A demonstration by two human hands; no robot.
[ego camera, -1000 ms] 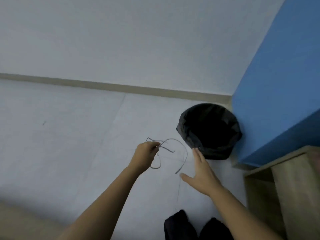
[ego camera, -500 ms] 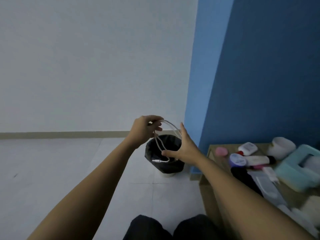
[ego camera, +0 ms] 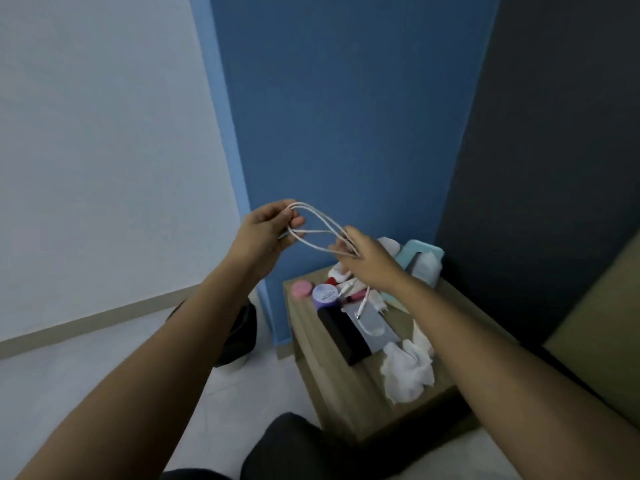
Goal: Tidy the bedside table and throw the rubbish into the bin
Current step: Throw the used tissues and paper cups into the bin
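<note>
A white charging cable (ego camera: 317, 225) is looped in the air between my two hands, above the left end of the wooden bedside table (ego camera: 332, 386). My left hand (ego camera: 266, 232) grips one end of the loops. My right hand (ego camera: 369, 259) holds the other end, and a plug end dangles below it over the table. Crumpled white tissues (ego camera: 408, 370) lie near the table's front edge. The black-lined bin (ego camera: 242, 330) stands on the floor left of the table, mostly hidden behind my left forearm.
On the table are a black box (ego camera: 341, 336), a grey flat device (ego camera: 375, 323), a purple-lidded jar (ego camera: 325, 294), a pink round lid (ego camera: 301, 289), a white charger plug (ego camera: 379, 303) and a teal tissue holder (ego camera: 420, 261). A blue wall stands behind.
The view swung right from the bin to the bedside table. Both hands rose with the cable, and my right hand, open a moment ago, now holds the loops.
</note>
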